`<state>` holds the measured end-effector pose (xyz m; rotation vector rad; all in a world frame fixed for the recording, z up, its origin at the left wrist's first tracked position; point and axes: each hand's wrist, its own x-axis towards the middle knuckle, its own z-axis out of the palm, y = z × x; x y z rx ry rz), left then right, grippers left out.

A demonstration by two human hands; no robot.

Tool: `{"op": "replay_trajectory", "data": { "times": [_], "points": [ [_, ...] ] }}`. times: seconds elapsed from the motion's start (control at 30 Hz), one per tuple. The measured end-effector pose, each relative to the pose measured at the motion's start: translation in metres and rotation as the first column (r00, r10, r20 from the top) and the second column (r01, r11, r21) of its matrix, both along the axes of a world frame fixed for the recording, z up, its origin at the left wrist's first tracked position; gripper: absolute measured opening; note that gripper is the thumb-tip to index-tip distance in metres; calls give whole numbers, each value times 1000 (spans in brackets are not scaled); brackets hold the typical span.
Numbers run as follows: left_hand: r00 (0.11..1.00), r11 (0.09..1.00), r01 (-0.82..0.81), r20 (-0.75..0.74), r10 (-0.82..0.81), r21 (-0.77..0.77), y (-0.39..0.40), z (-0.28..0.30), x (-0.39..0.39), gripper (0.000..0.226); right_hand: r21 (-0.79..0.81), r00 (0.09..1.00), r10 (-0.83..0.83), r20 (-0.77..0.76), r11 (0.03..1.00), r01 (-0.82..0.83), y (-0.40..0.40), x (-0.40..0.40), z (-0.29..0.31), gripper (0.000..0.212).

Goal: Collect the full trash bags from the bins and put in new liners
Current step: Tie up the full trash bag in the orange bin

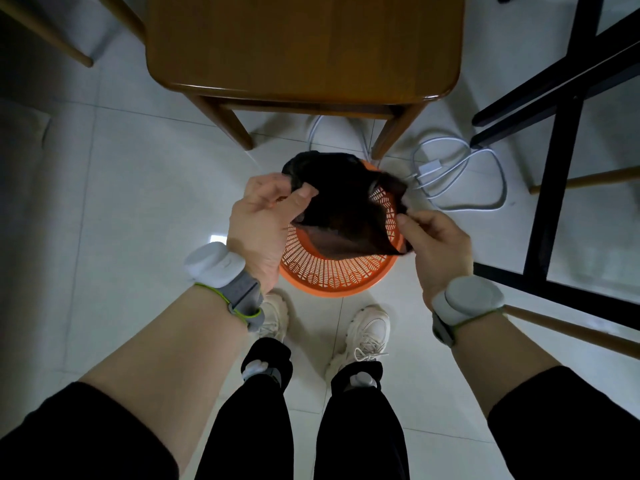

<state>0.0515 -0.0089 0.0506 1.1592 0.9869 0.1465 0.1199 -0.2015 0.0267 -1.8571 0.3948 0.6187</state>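
An orange mesh bin stands on the tiled floor just in front of my feet. Over its opening I hold a thin black liner bag, spread between both hands. My left hand pinches the bag's left edge between thumb and fingers. My right hand pinches the bag's right edge near the bin's rim. The bag hides most of the bin's inside and its far rim.
A wooden table stands right behind the bin, its legs on either side. White cables and a charger lie on the floor to the right. A black metal frame and wooden chair legs stand at the right.
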Motion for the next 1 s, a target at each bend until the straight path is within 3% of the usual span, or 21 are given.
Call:
{"op": "replay_trajectory", "data": {
  "times": [0.13,0.23,0.37,0.43,0.5,0.6,0.67,0.8,0.93,1.0],
  "points": [
    [948,957,290,137,-288,6,-4,11,4,15,-107,967,253,37,963,-248,-2,2,17,19],
    [894,915,405,212,-395,0,-11,10,8,38,-115,914,399,76,914,-389,-1,4,29,29],
    [712,703,698,-31,-701,139,-25,-11,12,87,-17,812,572,114,819,-574,3,6,42,39],
    [623,602,782,-164,-765,165,-34,-22,9,94,22,771,618,150,778,-628,8,7,45,41],
    [582,534,811,-227,-781,240,-45,-32,6,75,48,745,646,168,749,-661,12,6,46,42],
    [597,495,797,-329,-732,345,-55,-39,6,21,86,788,596,158,786,-612,15,6,44,42],
    [619,516,783,-355,-701,347,-57,-43,5,22,67,841,524,131,842,-535,16,8,36,43],
    [691,638,723,-274,-669,265,-56,-41,1,30,-16,810,587,5,810,-587,19,7,17,56],
    [767,744,640,-195,-611,189,-54,-42,-1,33,-39,842,539,-23,841,-540,23,4,0,32],
    [798,789,600,-159,-581,129,-54,-39,-2,34,-34,888,459,-36,887,-460,26,2,-7,32]
  ]
}}
